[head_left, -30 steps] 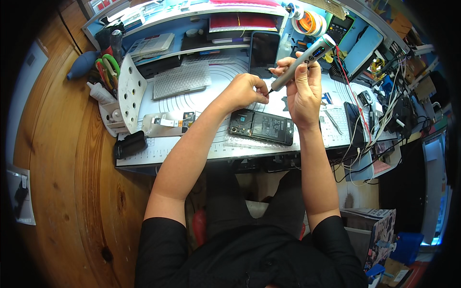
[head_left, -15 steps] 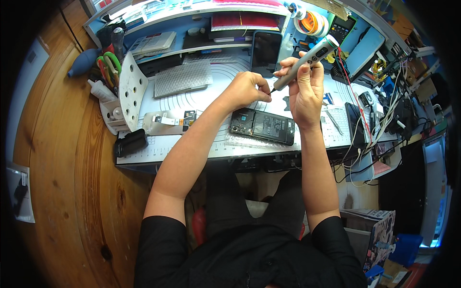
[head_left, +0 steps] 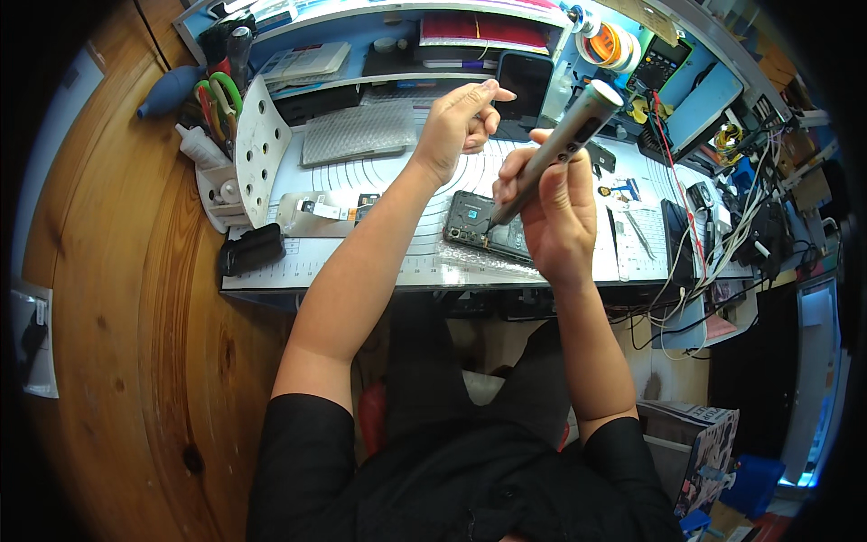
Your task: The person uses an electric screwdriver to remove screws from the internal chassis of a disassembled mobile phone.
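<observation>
Wooden floor (head_left: 135, 316) spreads left of a desk topped by a white mat (head_left: 361, 257) with curved lines. Shelves (head_left: 397, 77) line its back, holding papers and a red folder (head_left: 483, 34); spools (head_left: 610, 47) and a multimeter (head_left: 661, 61) sit toward the right. Near the mat's front edge, on clear bubble wrap (head_left: 452, 257), lies the phone (head_left: 471, 213), its inner parts bared. The right hand (head_left: 555, 208) is clamped on a grey screwdriver (head_left: 558, 149), tilted so that its tip points down at the phone's left part; whether the tip touches is too small to tell. The left hand (head_left: 459, 122) is raised beyond the phone, well apart from it, index finger stretched out and the others curled; I cannot tell whether it pinches anything small. Behind it stands a dark handset (head_left: 524, 86). To its left lie a wrapped pack (head_left: 357, 135), a metal plate (head_left: 307, 217) and a black case (head_left: 253, 249). Tweezers (head_left: 639, 237) and cables (head_left: 713, 257) lie right.
</observation>
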`<move>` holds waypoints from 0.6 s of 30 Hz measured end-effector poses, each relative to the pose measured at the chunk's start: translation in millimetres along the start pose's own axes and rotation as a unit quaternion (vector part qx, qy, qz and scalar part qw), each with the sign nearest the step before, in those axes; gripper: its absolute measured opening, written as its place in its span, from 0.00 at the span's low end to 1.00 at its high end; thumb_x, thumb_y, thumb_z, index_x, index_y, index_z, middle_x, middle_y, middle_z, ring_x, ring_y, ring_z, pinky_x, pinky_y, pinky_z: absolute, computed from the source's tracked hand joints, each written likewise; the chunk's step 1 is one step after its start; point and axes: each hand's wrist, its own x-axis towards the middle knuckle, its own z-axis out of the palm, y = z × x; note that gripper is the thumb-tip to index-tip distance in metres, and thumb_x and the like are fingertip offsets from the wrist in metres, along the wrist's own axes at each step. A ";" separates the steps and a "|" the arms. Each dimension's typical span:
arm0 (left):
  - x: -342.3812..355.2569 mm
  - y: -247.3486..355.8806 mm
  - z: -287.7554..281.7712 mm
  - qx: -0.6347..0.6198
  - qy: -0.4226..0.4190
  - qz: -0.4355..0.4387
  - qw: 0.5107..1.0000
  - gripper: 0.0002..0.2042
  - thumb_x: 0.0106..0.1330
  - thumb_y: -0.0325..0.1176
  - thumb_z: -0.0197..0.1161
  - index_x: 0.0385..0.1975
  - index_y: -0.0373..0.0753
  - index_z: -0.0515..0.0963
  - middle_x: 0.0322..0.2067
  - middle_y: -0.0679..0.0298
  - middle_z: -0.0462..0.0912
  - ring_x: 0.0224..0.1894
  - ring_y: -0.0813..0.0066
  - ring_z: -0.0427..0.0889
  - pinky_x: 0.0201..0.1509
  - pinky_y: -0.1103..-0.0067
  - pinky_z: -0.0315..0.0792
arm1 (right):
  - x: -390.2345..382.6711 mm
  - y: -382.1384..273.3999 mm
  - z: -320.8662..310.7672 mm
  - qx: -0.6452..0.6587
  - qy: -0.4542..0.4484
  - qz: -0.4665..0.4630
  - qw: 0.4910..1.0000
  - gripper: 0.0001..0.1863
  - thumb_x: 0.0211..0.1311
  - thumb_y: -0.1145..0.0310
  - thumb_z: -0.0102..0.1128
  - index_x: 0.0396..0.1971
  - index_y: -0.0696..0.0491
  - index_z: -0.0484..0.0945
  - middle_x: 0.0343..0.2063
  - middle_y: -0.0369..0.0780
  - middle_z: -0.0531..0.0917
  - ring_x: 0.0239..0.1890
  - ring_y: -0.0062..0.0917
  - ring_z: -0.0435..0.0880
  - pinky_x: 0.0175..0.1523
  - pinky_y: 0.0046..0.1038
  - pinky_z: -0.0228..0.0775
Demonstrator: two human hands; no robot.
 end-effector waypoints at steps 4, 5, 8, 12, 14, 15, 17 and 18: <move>3.5 -6.2 -2.2 -0.029 0.031 0.023 0.999 0.17 0.75 0.43 0.56 0.45 0.33 0.79 0.21 0.69 0.74 0.13 0.92 0.59 0.15 0.88 0.49 | -6.7 7.4 11.2 -0.015 -0.011 0.023 1.000 0.18 0.79 0.62 0.46 0.61 0.55 0.64 0.40 0.42 0.78 0.38 0.19 0.76 0.48 0.23 0.70; 3.9 -6.1 -2.8 -0.032 0.029 0.025 0.999 0.16 0.75 0.42 0.57 0.45 0.33 0.79 0.20 0.69 0.74 0.13 0.92 0.59 0.15 0.88 0.49 | -6.9 8.8 11.8 -0.023 -0.015 0.025 0.999 0.18 0.79 0.62 0.47 0.60 0.56 0.64 0.40 0.41 0.78 0.38 0.19 0.75 0.48 0.23 0.69; 5.4 -9.0 -3.5 -0.035 0.034 0.028 0.998 0.16 0.75 0.41 0.57 0.45 0.32 0.79 0.21 0.69 0.75 0.13 0.92 0.59 0.15 0.88 0.49 | -6.8 10.1 13.1 -0.034 -0.007 0.033 0.999 0.18 0.79 0.61 0.47 0.59 0.56 0.65 0.39 0.40 0.78 0.38 0.19 0.75 0.48 0.23 0.69; 5.1 -9.5 -2.5 -0.027 0.033 0.027 0.999 0.16 0.74 0.41 0.58 0.44 0.32 0.80 0.21 0.69 0.75 0.14 0.92 0.60 0.16 0.88 0.49 | -5.3 11.8 13.8 -0.043 -0.010 0.025 0.999 0.18 0.79 0.61 0.47 0.59 0.56 0.66 0.39 0.40 0.79 0.38 0.19 0.75 0.48 0.23 0.69; 5.3 -10.4 -2.2 -0.025 0.030 0.026 0.999 0.15 0.74 0.41 0.58 0.44 0.32 0.80 0.21 0.70 0.75 0.14 0.91 0.60 0.16 0.87 0.50 | -4.9 12.6 14.5 -0.043 -0.009 0.025 0.999 0.18 0.79 0.61 0.48 0.59 0.56 0.66 0.39 0.39 0.79 0.38 0.19 0.75 0.48 0.23 0.69; 5.3 -10.6 -1.6 -0.021 0.034 0.031 0.999 0.15 0.74 0.41 0.58 0.44 0.32 0.80 0.21 0.70 0.75 0.14 0.91 0.60 0.16 0.87 0.50 | -4.8 12.8 14.9 -0.045 -0.009 0.025 0.999 0.18 0.79 0.61 0.48 0.59 0.56 0.66 0.38 0.39 0.79 0.38 0.19 0.75 0.48 0.23 0.69; 4.9 -10.7 -0.4 -0.013 0.042 0.042 0.998 0.16 0.73 0.41 0.59 0.44 0.32 0.80 0.20 0.70 0.75 0.14 0.91 0.60 0.16 0.87 0.50 | -4.3 12.7 15.7 -0.047 -0.011 0.023 0.999 0.18 0.79 0.60 0.48 0.59 0.56 0.66 0.38 0.39 0.79 0.38 0.19 0.75 0.48 0.23 0.69; 5.0 -10.8 -0.2 -0.013 0.042 0.042 0.998 0.15 0.73 0.41 0.59 0.44 0.32 0.80 0.20 0.70 0.75 0.14 0.91 0.60 0.16 0.87 0.50 | -4.0 12.1 15.7 -0.051 -0.012 0.023 0.998 0.18 0.79 0.60 0.48 0.59 0.56 0.66 0.38 0.39 0.79 0.38 0.19 0.75 0.48 0.23 0.69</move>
